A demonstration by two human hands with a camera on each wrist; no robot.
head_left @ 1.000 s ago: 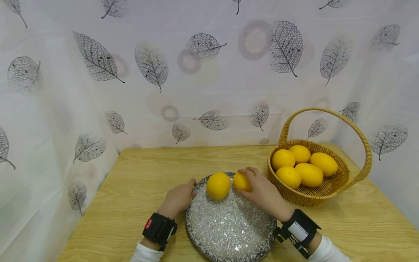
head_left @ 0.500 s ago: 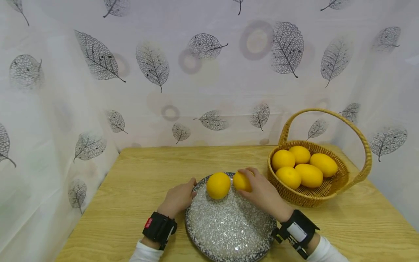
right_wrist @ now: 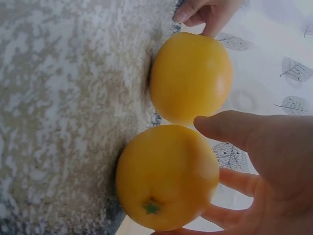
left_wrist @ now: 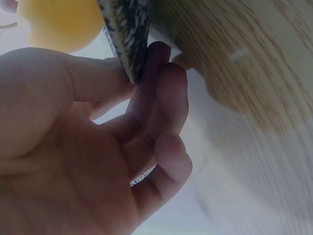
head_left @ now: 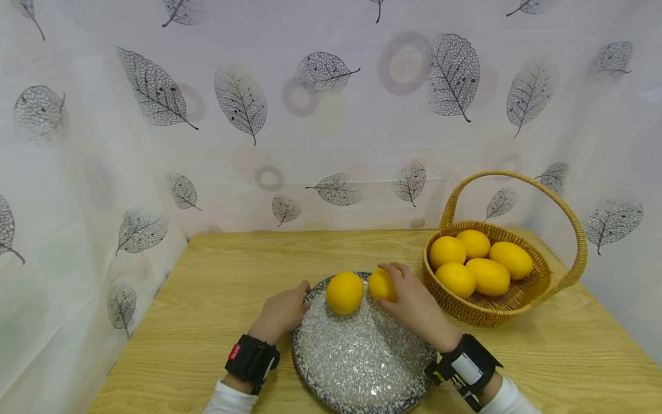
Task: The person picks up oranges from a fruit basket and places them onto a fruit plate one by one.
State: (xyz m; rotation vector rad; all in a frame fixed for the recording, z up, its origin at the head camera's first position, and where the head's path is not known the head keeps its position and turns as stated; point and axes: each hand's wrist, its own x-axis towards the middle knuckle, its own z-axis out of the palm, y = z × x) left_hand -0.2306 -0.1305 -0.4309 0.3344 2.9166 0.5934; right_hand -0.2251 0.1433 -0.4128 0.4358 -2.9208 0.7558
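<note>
My left hand (head_left: 281, 315) pinches the left rim of a round speckled grey plate (head_left: 362, 356). In the left wrist view the thumb lies on one side of the dark rim (left_wrist: 128, 36) and fingertips on the other. On the plate's far part sit two oranges. My right hand (head_left: 421, 307) holds the right orange (right_wrist: 164, 178), thumb at its side facing the other fruit and fingers curved behind it; a green star-shaped stem mark shows. The left orange (head_left: 345, 293) stands close beside it, untouched by either hand.
A wicker basket (head_left: 483, 316) with a tall arched handle stands at the right, holding several yellow-orange fruits (head_left: 488, 276), some round and some elongated. The wooden table (head_left: 233, 264) ends at a leaf-patterned curtain (head_left: 310, 144) behind and at the sides.
My right hand has shifted very slightly at the right orange, its wrist a little to the left. The left hand, plate and fruits stay in place.
</note>
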